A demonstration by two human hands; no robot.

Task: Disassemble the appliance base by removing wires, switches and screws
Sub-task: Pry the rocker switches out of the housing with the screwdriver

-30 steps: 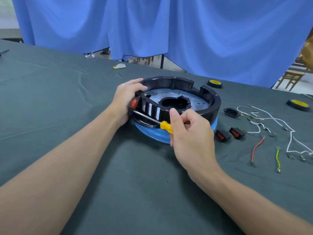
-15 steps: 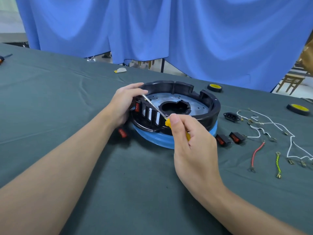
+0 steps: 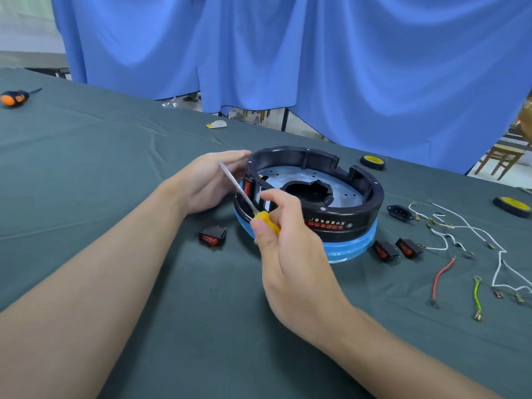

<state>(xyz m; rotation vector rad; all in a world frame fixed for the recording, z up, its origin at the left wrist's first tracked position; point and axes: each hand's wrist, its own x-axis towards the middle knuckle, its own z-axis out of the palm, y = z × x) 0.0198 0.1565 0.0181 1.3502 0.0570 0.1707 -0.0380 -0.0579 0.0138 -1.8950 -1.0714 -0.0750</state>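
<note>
**Head view: screwdriver raised beside the base, one switch loose on the cloth**

Your right hand (image 3: pixel 283 240) is clenched round the yellow handle of a screwdriver (image 3: pixel 250 204), thumb along the near side, fingers curled over the top. Its metal shaft slants up and to the left, crossing in front of your left palm; the tip ends in the air near your left fingers, and you cannot tell from this angle whether it touches anything.

Your left hand (image 3: pixel 210 182) cups the left side of the appliance base (image 3: pixel 345 214), fingers loosely curved with the tips against the black rim, steadying rather than gripping it.

That base sits in the middle of the green cloth-covered table (image 3: pixel 115 168): a round black housing on a blue ring, open side up, with a grey metal plate and a dark cut-out inside. A red rocker switch (image 3: pixel 247 187) sits in the slotted panel on its left wall, just behind the shaft.

A loose switch (image 3: pixel 212 237) lies on the cloth just beside the base, between your forearms. Two more switches (image 3: pixel 397 249) lie side by side to the right of the base, with a black power socket (image 3: pixel 400 211) behind them. Further right lie white wires (image 3: pixel 460 226), a red wire (image 3: pixel 442 276) and a yellow-green wire (image 3: pixel 476 296), all apart from the base. An orange-handled tool (image 3: pixel 14 97) rests at the far left edge.
</note>
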